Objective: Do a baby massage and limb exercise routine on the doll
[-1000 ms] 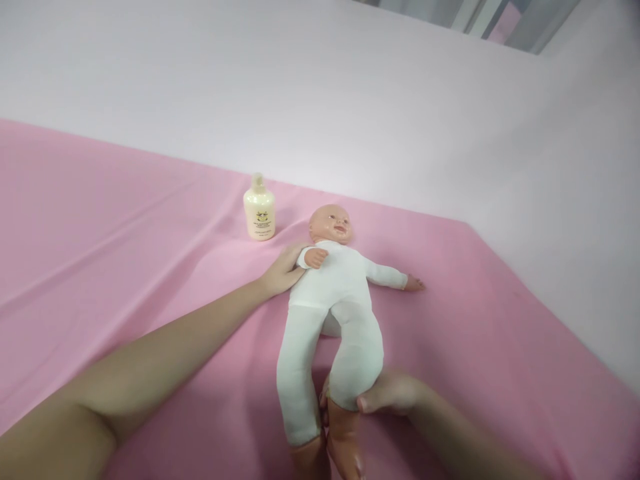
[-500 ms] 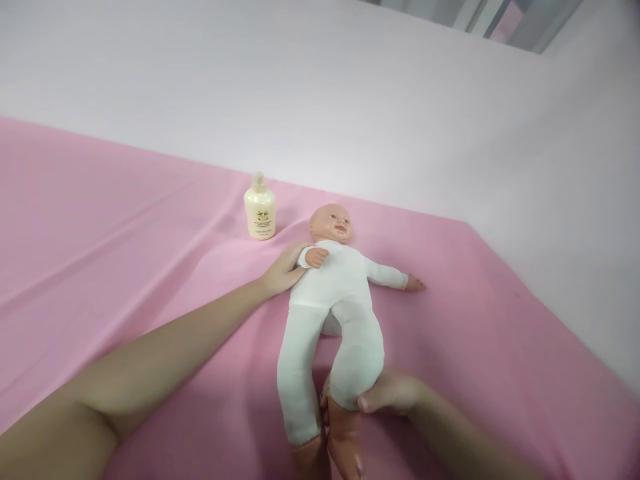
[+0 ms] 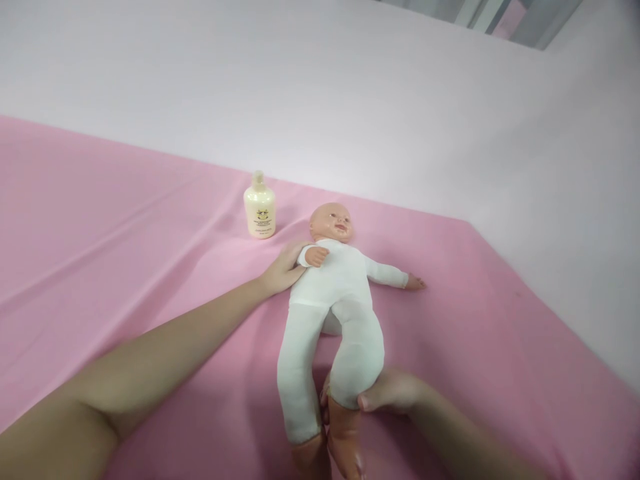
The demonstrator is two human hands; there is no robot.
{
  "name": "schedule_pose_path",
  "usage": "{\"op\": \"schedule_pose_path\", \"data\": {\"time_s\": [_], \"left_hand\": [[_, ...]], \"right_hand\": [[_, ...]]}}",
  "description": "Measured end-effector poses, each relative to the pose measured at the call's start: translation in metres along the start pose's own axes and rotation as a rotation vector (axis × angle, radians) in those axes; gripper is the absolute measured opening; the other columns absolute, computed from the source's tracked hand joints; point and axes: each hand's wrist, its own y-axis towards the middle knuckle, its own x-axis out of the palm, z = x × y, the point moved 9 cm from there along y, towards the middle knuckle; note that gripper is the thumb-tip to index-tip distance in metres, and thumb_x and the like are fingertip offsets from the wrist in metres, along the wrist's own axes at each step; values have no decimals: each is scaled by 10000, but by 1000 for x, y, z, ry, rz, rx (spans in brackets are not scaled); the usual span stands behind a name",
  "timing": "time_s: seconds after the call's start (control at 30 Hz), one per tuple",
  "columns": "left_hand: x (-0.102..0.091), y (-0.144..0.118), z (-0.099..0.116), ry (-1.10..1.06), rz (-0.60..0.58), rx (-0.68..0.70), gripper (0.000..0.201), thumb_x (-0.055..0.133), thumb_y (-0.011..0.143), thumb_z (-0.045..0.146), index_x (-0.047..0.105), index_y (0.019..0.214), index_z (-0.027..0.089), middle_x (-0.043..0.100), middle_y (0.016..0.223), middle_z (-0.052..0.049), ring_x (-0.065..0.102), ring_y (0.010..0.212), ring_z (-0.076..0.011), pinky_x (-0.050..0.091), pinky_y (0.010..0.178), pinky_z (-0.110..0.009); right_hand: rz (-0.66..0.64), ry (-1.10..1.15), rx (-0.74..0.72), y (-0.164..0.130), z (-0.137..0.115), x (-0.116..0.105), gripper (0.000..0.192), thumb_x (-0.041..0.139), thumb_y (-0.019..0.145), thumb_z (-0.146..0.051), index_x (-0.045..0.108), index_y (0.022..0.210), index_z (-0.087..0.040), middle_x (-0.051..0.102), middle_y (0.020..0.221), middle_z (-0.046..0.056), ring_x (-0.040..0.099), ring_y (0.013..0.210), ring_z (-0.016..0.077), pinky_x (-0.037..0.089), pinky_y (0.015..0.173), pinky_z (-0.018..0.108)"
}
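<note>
Doll (image 3: 335, 293) lay on its back on the pink sheet (image 3: 125, 240), head toward 12 o'clock and feet toward 6, and over the last second almost nothing about it had changed. The left hand (image 3: 283, 270) stayed pressed against the doll's shoulder at its 9 o'clock side, fingers curled under the small raised arm and holding there. The right hand (image 3: 393, 392) stayed closed around the lower leg nearest 3 o'clock, thumb on top just above the bare foot (image 3: 345, 447); how far its fingers wrapped beneath could not be seen. The other leg lay straight beside it, and the far arm reached out flat toward 3 o'clock. A cream bottle (image 3: 259, 207) stood upright at about 11 o'clock from the doll's head, near it but apart, untouched. Only the view had drifted slightly. Judged from that stillness, both hands were steadying the doll in a held grip rather than moving it.
</note>
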Motion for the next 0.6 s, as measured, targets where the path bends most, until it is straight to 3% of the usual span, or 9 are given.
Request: {"op": "schedule_pose_path", "data": {"time_s": [0.6], "left_hand": [[0, 0, 1, -26, -7, -3, 406, 606, 1013, 441, 621, 1351, 216, 705, 1285, -127, 649, 1182, -313, 521, 1047, -505]], "right_hand": [[20, 8, 13, 0, -1, 0, 540, 913, 705, -520, 834, 1134, -202, 801, 1159, 114, 729, 1163, 280, 513, 1076, 359]]}}
